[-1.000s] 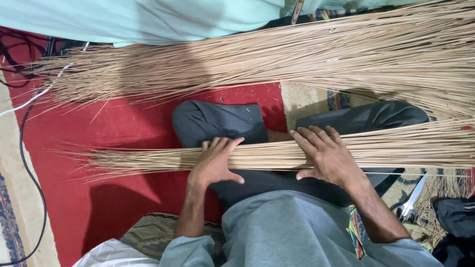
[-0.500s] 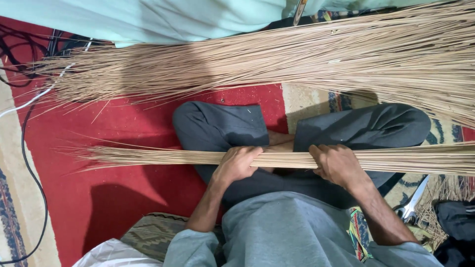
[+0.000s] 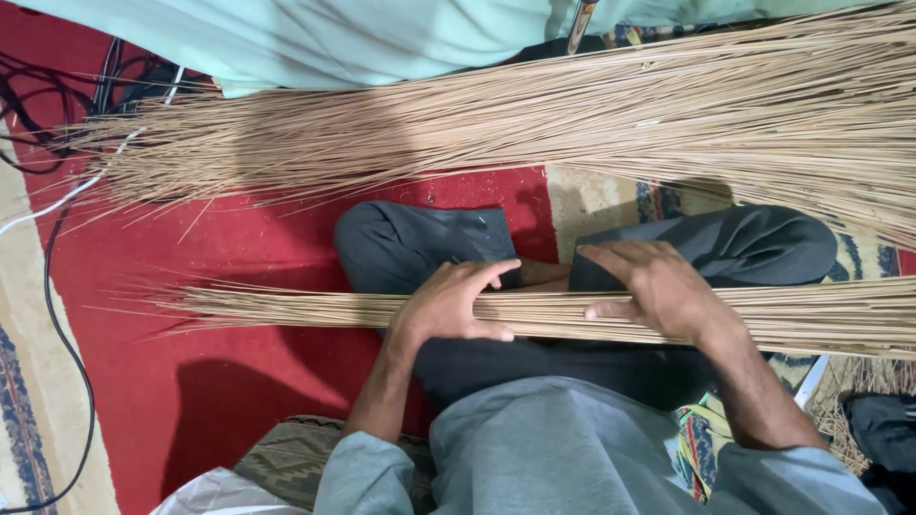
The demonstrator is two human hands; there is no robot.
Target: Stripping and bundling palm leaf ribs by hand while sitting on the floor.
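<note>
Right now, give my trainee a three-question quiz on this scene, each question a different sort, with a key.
1. True or false: the left hand and the right hand both rest on the small bundle of thin sticks lying across the lap.
2. Multiple choice: the large pile of sticks lies
A. beyond the knees, farther from the person
B. under the right arm
C. upright against a wall
3. Fill in: the carpet under the small bundle's thin ends is mostly ____.

Key: 1 true; 2 A; 3 red.
</note>
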